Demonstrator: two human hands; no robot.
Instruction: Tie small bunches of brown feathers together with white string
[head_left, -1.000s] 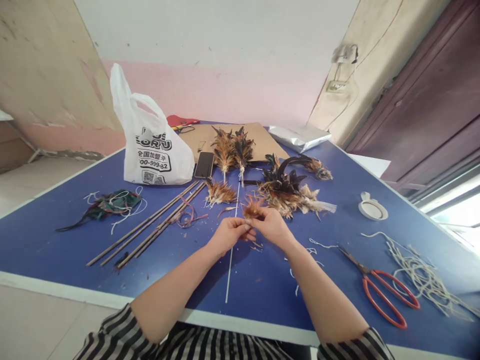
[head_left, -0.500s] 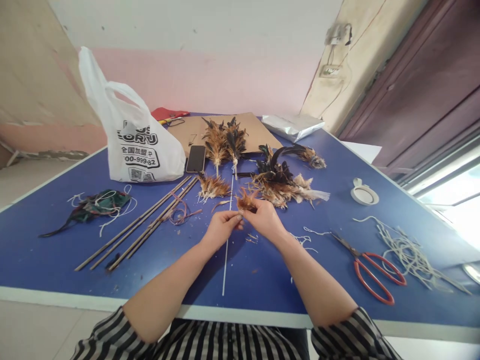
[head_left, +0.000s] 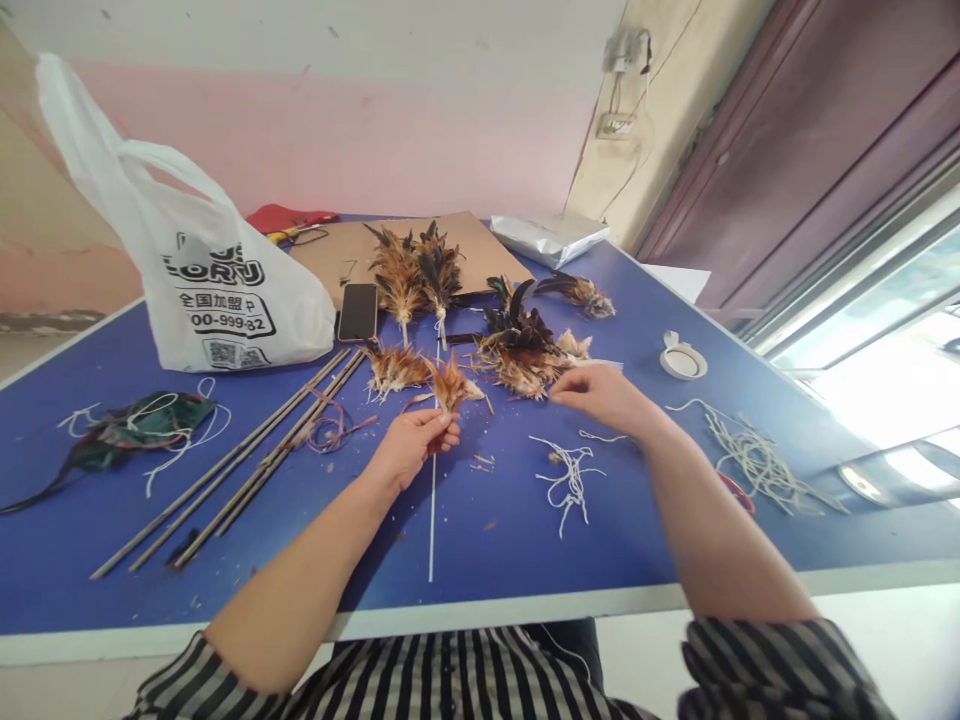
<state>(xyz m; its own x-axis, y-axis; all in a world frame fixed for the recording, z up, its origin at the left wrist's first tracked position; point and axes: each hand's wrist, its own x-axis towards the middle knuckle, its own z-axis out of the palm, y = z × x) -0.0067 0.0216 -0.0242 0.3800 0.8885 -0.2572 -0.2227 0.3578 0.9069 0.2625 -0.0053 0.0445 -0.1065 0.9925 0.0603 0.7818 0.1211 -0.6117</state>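
My left hand (head_left: 420, 440) is closed in a pinch on the base of a small bunch of reddish-brown feathers (head_left: 448, 382), which points up from the fingertips. My right hand (head_left: 600, 395) is at the right edge of a loose pile of brown and black feathers (head_left: 517, 350). Its thumb and fingers are drawn together; whether anything lies between them is hidden. Behind the left hand is a smaller heap of brown feathers (head_left: 396, 370). Two tied feather bundles, one brown (head_left: 399, 275) and one darker (head_left: 439, 270), lie farther back.
Thin sticks (head_left: 240, 460), a dark green bundle with white string (head_left: 142, 430), a white plastic bag (head_left: 225, 280) and a phone (head_left: 358, 312) are left. White strings (head_left: 568, 485), a tape roll (head_left: 682, 358) and a cord coil (head_left: 757, 460) are right. My right forearm mostly hides red-handled scissors (head_left: 739, 492).
My hands, together before, are now apart. The right hand has moved right to the feather pile, while the left keeps the small bunch. The view has shifted to the right.
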